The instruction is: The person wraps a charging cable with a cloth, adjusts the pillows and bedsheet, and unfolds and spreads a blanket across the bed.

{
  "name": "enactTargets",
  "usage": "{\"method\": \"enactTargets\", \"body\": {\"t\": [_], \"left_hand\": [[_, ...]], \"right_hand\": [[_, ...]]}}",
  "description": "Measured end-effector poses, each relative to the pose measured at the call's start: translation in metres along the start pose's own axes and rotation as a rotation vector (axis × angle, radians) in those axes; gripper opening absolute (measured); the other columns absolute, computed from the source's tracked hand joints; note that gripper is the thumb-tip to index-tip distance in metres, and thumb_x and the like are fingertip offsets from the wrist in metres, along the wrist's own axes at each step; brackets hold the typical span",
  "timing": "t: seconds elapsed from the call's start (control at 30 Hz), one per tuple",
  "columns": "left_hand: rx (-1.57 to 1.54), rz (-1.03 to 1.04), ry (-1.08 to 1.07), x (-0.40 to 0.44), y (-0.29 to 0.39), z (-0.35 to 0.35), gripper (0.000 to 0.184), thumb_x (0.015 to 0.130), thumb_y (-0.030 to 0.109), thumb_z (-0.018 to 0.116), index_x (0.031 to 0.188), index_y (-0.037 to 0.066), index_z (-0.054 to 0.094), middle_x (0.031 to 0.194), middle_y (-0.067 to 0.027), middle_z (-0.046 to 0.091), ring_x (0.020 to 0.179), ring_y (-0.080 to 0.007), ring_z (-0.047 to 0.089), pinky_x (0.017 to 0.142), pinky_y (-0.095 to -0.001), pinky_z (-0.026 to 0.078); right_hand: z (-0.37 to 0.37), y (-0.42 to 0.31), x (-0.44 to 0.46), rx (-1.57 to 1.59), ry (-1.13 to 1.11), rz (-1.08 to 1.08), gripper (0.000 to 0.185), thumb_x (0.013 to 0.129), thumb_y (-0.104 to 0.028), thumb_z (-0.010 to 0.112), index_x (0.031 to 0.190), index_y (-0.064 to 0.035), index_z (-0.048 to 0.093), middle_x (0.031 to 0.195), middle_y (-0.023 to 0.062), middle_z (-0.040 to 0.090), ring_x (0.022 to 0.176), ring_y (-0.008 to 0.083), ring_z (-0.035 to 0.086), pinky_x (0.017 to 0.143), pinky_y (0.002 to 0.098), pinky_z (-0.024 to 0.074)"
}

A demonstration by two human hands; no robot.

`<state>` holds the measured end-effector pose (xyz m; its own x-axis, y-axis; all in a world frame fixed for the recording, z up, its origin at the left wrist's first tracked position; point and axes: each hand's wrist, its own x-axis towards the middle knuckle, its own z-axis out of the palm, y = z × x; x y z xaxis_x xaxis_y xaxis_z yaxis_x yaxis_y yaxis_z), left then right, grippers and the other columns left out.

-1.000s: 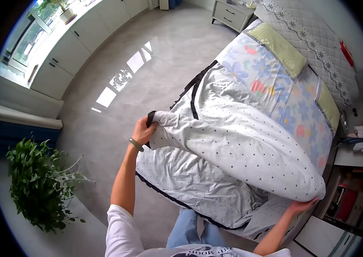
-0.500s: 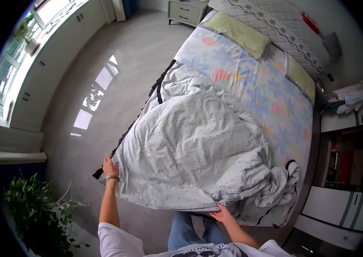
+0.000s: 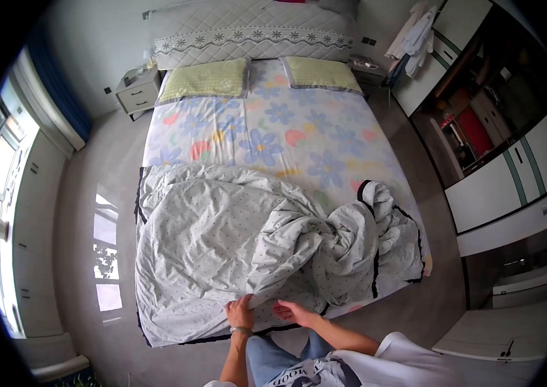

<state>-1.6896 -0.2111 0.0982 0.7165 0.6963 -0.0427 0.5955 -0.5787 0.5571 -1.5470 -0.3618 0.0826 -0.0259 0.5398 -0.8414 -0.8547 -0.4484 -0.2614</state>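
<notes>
A white quilt (image 3: 196, 238) with small dark dots and a black trim is spread unevenly over the foot half of the bed. Its right side is bunched into thick folds. At the near edge, my left hand (image 3: 240, 313), a band on its wrist, has its fingers curled over the quilt's fabric. Just to the right, my right hand (image 3: 294, 313) is held with fingers stretched out and apart, close against the quilt. A flowered sheet (image 3: 267, 138) covers the mattress beyond the quilt.
Two green pillows (image 3: 205, 80) lie below the padded headboard (image 3: 254, 42). A nightstand (image 3: 138, 95) stands left of the bed. A window cabinet (image 3: 34, 226) runs along the left; a wardrobe (image 3: 486, 200) with open shelves and hanging clothes (image 3: 415, 35) are on the right.
My view has turned toward the bed's middle. My left hand has moved from the quilt's left corner to its near edge beside my right hand, which has let go of the edge.
</notes>
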Motion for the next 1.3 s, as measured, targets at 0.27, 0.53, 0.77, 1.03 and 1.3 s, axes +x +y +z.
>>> {"method": "enactTargets", "body": {"t": [0.27,0.53,0.77,1.03,1.3], "left_hand": [[0.059,-0.328,0.033,-0.065,0.028,0.018,0.039,0.067,0.009,0.066,0.104,0.009,0.056,0.097,-0.0125,0.055,0.089,-0.0312,0.056,0.078,-0.0407,0.043],[-0.508,-0.157,-0.579,-0.125,0.221,0.149,0.028,0.078,0.014,0.062,0.105,0.006,0.06,0.09,-0.0107,0.065,0.077,-0.0202,0.064,0.069,-0.0308,0.05],[-0.295,0.004,-0.767,-0.129,0.241,0.176,0.029,0.081,0.016,0.06,0.109,0.009,0.059,0.09,-0.0098,0.065,0.078,-0.0202,0.063,0.07,-0.0318,0.05],[-0.063,-0.429,-0.377,-0.169,0.22,0.128,0.024,0.079,0.021,0.056,0.099,0.009,0.06,0.084,-0.0138,0.064,0.076,-0.0281,0.062,0.069,-0.0376,0.049],[-0.131,-0.809,-0.364,-0.219,0.335,0.189,0.025,0.085,0.025,0.053,0.108,0.016,0.058,0.07,-0.0124,0.062,0.058,-0.0188,0.054,0.056,-0.0352,0.045]], "right_hand": [[-0.254,-0.047,-0.091,0.438,0.221,-0.334,0.017,0.084,-0.017,0.053,0.097,-0.007,0.059,0.086,0.0089,0.063,0.077,0.0187,0.061,0.064,0.031,0.0479],[-0.432,-0.041,-0.167,0.798,0.533,-0.478,0.014,0.082,-0.012,0.051,0.093,-0.006,0.056,0.076,0.0083,0.059,0.067,0.0197,0.057,0.057,0.0298,0.0481],[-0.454,-0.026,-0.188,0.714,0.45,-0.402,0.015,0.081,-0.015,0.053,0.094,-0.0077,0.056,0.081,0.0077,0.06,0.072,0.0184,0.058,0.059,0.0293,0.0466],[-0.479,-0.089,-0.12,0.186,0.519,-0.295,0.017,0.083,-0.018,0.053,0.097,-0.0094,0.056,0.087,0.0064,0.061,0.074,0.0159,0.059,0.06,0.0293,0.0469],[-0.566,-0.081,0.046,-0.38,0.653,-0.239,0.045,0.076,-0.021,0.059,0.115,-0.0005,0.049,0.099,0.0119,0.058,0.089,0.0248,0.055,0.074,0.0365,0.0459]]}}
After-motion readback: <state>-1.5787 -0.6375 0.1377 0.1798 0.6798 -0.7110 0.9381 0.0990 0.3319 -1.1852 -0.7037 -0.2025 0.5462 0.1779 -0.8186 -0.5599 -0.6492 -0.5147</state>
